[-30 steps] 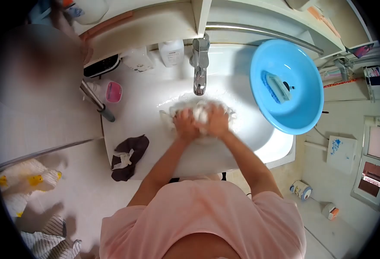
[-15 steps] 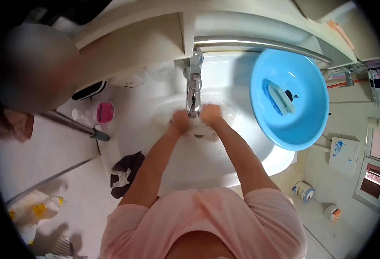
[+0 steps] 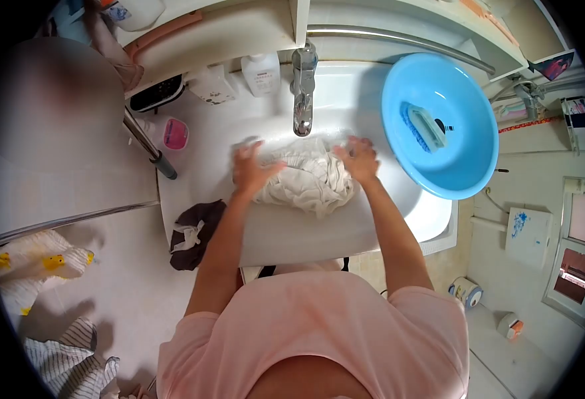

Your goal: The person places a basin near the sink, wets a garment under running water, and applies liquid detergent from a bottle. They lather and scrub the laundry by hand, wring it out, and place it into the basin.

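Note:
A wet, crumpled white cloth (image 3: pixel 309 179) lies in the white sink (image 3: pixel 279 239), below the chrome faucet (image 3: pixel 303 90). My left hand (image 3: pixel 254 167) is at the cloth's left edge, fingers spread, with the thumb over the fabric. At the right edge is my right hand (image 3: pixel 360 159), its fingers also apart and close to the cloth. Neither hand is closed on the fabric. A dark cloth with a light piece on it (image 3: pixel 197 236) rests on the sink's left front rim.
A blue basin (image 3: pixel 468 163) holding a brush (image 3: pixel 425 126) sits on the right. A white bottle (image 3: pixel 262 74), a pink container (image 3: pixel 175 133) and a metal pole (image 3: pixel 143 139) are at the left. A shelf (image 3: pixel 239 40) and a rail (image 3: pixel 399 36) run behind the faucet.
My hands were close together, first on the bunched cloth, then under the faucet. Now they are apart with fingers spread, and the cloth lies wider between them. The camera view has also shifted.

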`<state>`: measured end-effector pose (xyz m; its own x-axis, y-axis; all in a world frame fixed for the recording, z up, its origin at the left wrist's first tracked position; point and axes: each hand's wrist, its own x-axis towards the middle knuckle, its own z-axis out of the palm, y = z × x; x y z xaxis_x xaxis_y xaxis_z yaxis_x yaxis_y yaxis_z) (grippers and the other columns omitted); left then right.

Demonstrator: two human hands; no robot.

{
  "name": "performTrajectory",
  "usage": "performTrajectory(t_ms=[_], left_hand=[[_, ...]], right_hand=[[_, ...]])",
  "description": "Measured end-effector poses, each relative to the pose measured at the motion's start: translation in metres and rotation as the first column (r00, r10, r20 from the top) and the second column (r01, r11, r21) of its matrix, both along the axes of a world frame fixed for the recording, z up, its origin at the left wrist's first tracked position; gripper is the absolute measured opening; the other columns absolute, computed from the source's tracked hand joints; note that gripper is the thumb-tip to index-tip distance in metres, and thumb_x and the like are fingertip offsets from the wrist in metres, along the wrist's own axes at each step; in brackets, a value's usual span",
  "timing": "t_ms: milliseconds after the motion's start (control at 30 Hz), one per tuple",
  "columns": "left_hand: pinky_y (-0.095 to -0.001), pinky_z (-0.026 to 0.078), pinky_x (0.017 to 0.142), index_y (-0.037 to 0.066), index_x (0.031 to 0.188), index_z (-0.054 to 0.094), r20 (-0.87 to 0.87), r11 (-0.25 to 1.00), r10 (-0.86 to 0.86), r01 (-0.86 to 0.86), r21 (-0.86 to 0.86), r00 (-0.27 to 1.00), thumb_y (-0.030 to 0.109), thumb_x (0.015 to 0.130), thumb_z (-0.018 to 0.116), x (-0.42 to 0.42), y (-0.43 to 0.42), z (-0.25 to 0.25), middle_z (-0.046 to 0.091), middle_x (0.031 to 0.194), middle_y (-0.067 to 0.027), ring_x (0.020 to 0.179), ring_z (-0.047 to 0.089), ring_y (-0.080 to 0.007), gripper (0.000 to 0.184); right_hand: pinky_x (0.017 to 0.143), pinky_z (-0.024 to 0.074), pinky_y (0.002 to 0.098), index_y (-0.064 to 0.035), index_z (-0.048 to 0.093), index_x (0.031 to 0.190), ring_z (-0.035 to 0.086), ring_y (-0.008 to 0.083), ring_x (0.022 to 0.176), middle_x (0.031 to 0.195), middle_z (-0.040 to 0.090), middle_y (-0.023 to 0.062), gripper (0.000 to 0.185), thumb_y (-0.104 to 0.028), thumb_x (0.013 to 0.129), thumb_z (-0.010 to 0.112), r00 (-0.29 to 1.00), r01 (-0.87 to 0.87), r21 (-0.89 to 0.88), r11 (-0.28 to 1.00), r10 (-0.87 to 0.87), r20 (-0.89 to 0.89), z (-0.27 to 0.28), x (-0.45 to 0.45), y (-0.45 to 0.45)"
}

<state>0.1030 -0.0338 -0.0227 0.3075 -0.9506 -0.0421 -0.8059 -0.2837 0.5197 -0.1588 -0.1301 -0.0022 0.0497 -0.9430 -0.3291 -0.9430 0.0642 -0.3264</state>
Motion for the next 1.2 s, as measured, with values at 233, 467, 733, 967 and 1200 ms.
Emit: performTrajectory(t_ms=[233,467,733,967,1200], left_hand=[[-0.0533,0.028,0.094,0.014,0.108,0.056,-0.006,0.950,-0.204,0.196,-0.244,0.979,0.032,0.070,0.061,-0.058,0.033,-0.059,0.046,0.115,-0.0070,0.113,0.039,-0.0264,0.043],[-0.0368,0.039,0.086,0.013,0.098,0.055,0.215,0.861,-0.424,0.318,0.397,0.880,0.026,0.086,0.043,-0.039,-0.048,-0.167,0.054,0.095,-0.0087,0.094,0.051,-0.0244,0.021],[-0.0438,0.042,0.082,0.002,0.092,0.056,-0.072,0.895,-0.384,0.390,0.217,0.921,0.049,0.075,0.061,-0.028,-0.081,-0.061,0.059,0.089,-0.0187,0.088,0.055,-0.0367,0.050],[-0.0484,0.033,0.091,0.004,0.104,0.053,-0.283,0.940,-0.221,0.281,0.192,0.933,0.056,0.060,0.073,0.055,0.018,-0.019,0.052,0.113,-0.0188,0.105,0.046,-0.0355,0.070],[-0.0584,0.029,0.093,0.011,0.120,0.050,-0.007,0.992,-0.038,0.037,-0.121,0.999,0.041,0.070,0.069,-0.045,0.008,-0.027,0.037,0.133,-0.0198,0.118,0.037,-0.0399,0.062]], right_hand=[[0.086,0.0399,0.0534,-0.0140,0.057,0.113,0.042,0.0373,0.116,0.122,0.048,0.0174,0.052,-0.050,0.075,0.061,0.892,-0.451,-0.124,0.884,0.444,-0.082,-0.008,0.057,0.113],[0.070,0.0478,0.0441,-0.0095,0.066,0.077,0.062,0.0324,0.079,0.076,0.063,0.0160,0.026,-0.033,0.077,0.055,0.870,-0.476,-0.053,0.878,0.479,0.113,-0.041,0.078,-0.011],[0.077,0.0455,0.0456,-0.0085,0.064,0.090,0.061,0.0309,0.082,0.083,0.065,0.0153,0.041,-0.045,0.084,0.047,0.912,-0.387,-0.098,0.917,0.397,0.108,-0.029,0.089,-0.041],[0.083,0.0407,0.0413,-0.0106,0.059,0.098,0.062,0.0274,0.077,0.077,0.065,0.0088,0.043,-0.051,0.083,0.053,0.721,-0.224,-0.203,0.953,0.302,0.624,0.011,0.001,0.010],[0.088,0.0368,0.0506,-0.0141,0.056,0.116,0.041,0.0324,0.118,0.127,0.047,0.0130,0.060,-0.059,0.076,0.056,0.927,-0.194,-0.009,0.981,0.187,0.325,-0.039,0.045,0.030]])
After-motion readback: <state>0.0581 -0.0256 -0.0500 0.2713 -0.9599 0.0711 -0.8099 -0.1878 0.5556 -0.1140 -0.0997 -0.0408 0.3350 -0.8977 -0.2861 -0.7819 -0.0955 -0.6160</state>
